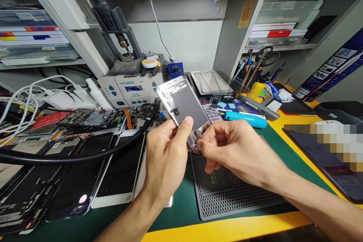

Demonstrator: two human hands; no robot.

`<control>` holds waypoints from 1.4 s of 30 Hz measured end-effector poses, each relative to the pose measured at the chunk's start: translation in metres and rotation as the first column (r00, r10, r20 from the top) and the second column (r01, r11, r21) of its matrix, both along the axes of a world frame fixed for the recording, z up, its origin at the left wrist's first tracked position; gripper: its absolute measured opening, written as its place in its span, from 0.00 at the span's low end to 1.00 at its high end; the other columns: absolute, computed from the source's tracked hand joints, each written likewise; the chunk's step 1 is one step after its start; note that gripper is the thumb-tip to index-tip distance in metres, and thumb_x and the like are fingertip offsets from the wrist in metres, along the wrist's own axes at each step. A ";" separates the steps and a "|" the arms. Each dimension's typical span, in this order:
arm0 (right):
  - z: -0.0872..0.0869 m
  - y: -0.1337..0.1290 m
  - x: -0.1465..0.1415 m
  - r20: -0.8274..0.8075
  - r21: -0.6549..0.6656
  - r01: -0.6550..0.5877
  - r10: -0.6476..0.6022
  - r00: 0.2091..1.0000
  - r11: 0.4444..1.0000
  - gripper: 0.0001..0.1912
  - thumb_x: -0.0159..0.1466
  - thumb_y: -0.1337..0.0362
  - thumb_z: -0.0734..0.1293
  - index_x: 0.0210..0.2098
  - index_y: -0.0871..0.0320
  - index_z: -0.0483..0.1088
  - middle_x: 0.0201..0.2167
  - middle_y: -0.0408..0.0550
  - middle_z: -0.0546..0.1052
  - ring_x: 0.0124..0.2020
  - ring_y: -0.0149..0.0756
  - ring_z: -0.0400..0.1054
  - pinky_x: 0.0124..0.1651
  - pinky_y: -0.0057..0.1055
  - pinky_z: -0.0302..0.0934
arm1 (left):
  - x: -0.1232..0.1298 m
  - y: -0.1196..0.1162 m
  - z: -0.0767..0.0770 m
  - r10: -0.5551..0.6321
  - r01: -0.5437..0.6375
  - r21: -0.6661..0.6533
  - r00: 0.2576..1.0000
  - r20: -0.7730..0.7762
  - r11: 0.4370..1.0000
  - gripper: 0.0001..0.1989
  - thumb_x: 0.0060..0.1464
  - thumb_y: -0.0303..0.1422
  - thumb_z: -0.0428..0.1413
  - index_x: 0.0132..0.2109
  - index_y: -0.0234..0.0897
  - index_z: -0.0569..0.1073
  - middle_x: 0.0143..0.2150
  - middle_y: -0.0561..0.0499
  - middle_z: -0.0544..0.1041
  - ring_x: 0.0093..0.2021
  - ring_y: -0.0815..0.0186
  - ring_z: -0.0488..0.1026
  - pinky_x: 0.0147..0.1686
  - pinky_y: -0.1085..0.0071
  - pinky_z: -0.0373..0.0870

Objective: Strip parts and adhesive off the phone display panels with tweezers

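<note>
My left hand (pixel 170 151) grips a phone screen assembly (pixel 184 100) by its lower left edge, thumb lying on its dark back. The screen is tilted, with its top end pointing up and left, and it hangs above the mat. At its bottom end, my right hand (pixel 227 143) pinches a small piece by a silvery flap with dark print (pixel 196 135); the fingertips hide most of what they hold. Beneath my right hand lies a grey perforated silicone mat (pixel 221 204) with a smooth dark panel.
Several phone screens (pixel 119 166) lie at the left, crossed by a thick black hose (pixel 113 151). A rework station (pixel 130 89) stands behind. To the right are a turquoise-handled tool (pixel 245 118), a grey pen-like tool (pixel 258 106) and a large dark phone (pixel 320 162).
</note>
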State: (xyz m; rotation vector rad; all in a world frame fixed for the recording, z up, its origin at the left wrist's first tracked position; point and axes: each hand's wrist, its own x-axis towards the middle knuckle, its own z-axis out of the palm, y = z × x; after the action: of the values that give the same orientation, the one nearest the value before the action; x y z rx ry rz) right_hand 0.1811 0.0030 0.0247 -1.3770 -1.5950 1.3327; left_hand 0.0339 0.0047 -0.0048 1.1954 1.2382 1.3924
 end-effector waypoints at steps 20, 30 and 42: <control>-0.001 0.000 0.001 0.007 0.002 -0.030 0.030 1.000 1.000 0.08 0.57 0.67 0.67 0.22 0.55 0.66 0.17 0.37 0.72 0.21 0.31 0.71 0.27 0.27 0.69 | -0.001 0.001 0.001 -0.012 0.012 0.004 0.998 -0.065 1.000 0.15 0.58 0.41 0.60 0.28 0.38 0.72 0.23 0.55 0.72 0.22 0.69 0.65 0.21 0.71 0.57; -0.003 0.000 0.004 0.033 0.021 -0.056 0.055 0.998 0.998 0.08 0.58 0.66 0.66 0.23 0.55 0.66 0.18 0.38 0.72 0.21 0.32 0.71 0.26 0.28 0.69 | -0.001 0.001 0.001 -0.037 0.037 0.001 0.996 -0.078 0.999 0.14 0.59 0.41 0.59 0.29 0.38 0.73 0.25 0.54 0.73 0.22 0.69 0.65 0.21 0.71 0.57; 0.000 0.001 0.001 0.030 -0.004 -0.043 0.043 0.999 0.999 0.07 0.56 0.67 0.66 0.22 0.55 0.65 0.17 0.37 0.72 0.21 0.32 0.72 0.26 0.27 0.67 | 0.000 0.002 0.000 -0.032 0.032 -0.004 0.997 -0.066 0.999 0.14 0.59 0.42 0.59 0.30 0.38 0.74 0.27 0.54 0.75 0.22 0.69 0.66 0.20 0.71 0.56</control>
State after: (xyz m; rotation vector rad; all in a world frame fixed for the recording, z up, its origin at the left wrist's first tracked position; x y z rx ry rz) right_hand 0.1822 0.0041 0.0244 -1.3785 -1.6512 1.3460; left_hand 0.0336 0.0065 -0.0048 1.2626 1.2615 1.3364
